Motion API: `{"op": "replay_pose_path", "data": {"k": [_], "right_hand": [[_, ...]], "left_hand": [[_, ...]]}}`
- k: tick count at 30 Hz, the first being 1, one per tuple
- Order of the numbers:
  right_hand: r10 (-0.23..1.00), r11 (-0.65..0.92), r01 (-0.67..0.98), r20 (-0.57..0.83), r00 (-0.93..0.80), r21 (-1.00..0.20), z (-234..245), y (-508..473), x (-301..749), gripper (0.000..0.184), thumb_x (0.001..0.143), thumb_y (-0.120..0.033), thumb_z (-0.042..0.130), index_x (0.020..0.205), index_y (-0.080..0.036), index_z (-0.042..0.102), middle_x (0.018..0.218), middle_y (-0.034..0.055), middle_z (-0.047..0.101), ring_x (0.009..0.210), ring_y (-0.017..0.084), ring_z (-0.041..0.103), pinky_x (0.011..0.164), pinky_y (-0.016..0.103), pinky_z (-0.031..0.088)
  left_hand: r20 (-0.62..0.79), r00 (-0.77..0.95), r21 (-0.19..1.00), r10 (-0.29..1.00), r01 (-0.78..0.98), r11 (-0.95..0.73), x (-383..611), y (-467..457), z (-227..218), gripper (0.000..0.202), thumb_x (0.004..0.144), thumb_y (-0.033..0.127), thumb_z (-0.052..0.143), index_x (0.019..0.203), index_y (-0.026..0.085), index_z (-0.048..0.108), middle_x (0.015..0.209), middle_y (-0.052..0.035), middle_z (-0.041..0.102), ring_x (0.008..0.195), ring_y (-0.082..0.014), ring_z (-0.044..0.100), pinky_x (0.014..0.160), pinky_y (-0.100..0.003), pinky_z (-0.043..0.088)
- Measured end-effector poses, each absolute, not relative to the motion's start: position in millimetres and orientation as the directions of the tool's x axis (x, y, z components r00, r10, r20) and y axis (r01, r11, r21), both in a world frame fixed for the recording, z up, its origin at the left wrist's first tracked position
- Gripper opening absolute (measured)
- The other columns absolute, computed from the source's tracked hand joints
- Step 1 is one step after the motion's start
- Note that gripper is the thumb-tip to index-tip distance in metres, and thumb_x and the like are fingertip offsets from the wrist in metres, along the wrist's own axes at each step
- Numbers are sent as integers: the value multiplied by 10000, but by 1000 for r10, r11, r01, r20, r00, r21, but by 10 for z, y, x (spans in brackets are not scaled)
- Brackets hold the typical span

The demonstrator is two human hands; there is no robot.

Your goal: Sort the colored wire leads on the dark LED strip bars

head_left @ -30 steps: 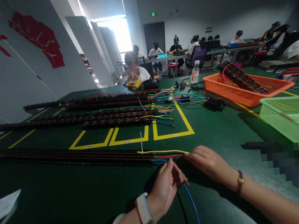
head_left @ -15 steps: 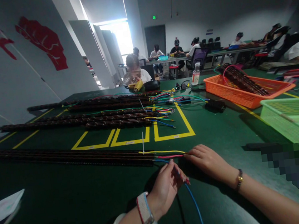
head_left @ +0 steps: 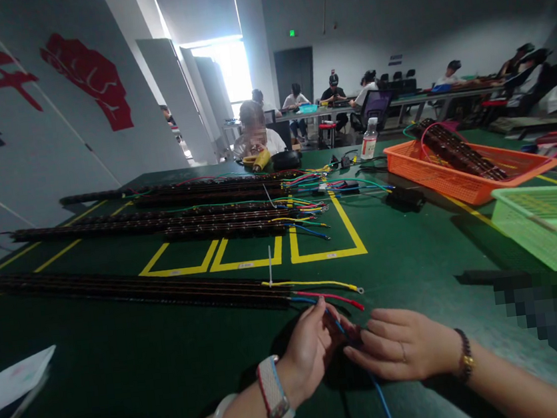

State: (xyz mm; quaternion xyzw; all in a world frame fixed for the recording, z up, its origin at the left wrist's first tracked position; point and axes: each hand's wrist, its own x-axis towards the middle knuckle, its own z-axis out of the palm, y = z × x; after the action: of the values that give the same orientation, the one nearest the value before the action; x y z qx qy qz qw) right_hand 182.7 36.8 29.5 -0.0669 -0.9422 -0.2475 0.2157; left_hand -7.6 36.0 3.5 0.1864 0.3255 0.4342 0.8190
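Observation:
A long dark wire harness [head_left: 141,288] lies across the green table, its coloured wires coming out at the right end. My left hand [head_left: 313,339] pinches the blue wire [head_left: 382,402] close to that end. My right hand [head_left: 394,343] is closed on the same blue wire a little further along, beside my left fingertips. From there the wire hangs down toward the table's near edge. Just above my hands lie a yellow wire [head_left: 317,282] with a ring terminal and a red wire [head_left: 341,294], both loose. A white cable tie [head_left: 270,263] stands up from the harness.
More dark harnesses [head_left: 209,220] with coloured wire ends lie farther back, near yellow tape outlines [head_left: 329,255]. To the right are an orange basket [head_left: 436,181] and a green basket [head_left: 511,222]. A bottle [head_left: 368,139] stands behind. A person [head_left: 254,134] sits across the table.
My right hand has let go of the yellow and red wires and moved down to the blue wire beside my left hand. My left hand keeps its hold on the blue wire.

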Motion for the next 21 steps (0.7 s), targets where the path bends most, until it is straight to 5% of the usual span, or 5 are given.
{"op": "replay_pose_path", "data": {"k": [4, 13, 21], "right_hand": [[-52, 883, 191, 493, -868, 428, 283, 306, 1773, 172, 848, -174, 566, 987, -178, 666, 965, 38, 660, 898, 149, 604, 822, 274, 515], [46, 879, 293, 545, -837, 376, 301, 317, 1842, 242, 863, -289, 584, 1045, -142, 647, 1028, 41, 689, 996, 140, 596, 888, 272, 502], [182, 890, 384, 580, -794, 247, 258, 404, 1898, 196, 920, -239, 481, 985, -151, 645, 974, 40, 701, 936, 144, 615, 864, 302, 491]], "left_hand": [[-365, 416, 592, 833, -586, 552, -78, 351, 61, 308, 850, 418, 500, 707, 148, 543, 696, -59, 617, 733, -168, 590, 751, -295, 405], [-345, 420, 653, 839, -535, 536, -65, 356, 46, 357, 798, 495, 551, 744, 142, 551, 695, -41, 615, 665, -151, 581, 671, -290, 432], [-339, 576, 861, 744, -129, 492, -51, 271, 39, 534, 792, 632, 425, 598, 143, 515, 468, -17, 546, 421, -127, 528, 408, -221, 362]]}}
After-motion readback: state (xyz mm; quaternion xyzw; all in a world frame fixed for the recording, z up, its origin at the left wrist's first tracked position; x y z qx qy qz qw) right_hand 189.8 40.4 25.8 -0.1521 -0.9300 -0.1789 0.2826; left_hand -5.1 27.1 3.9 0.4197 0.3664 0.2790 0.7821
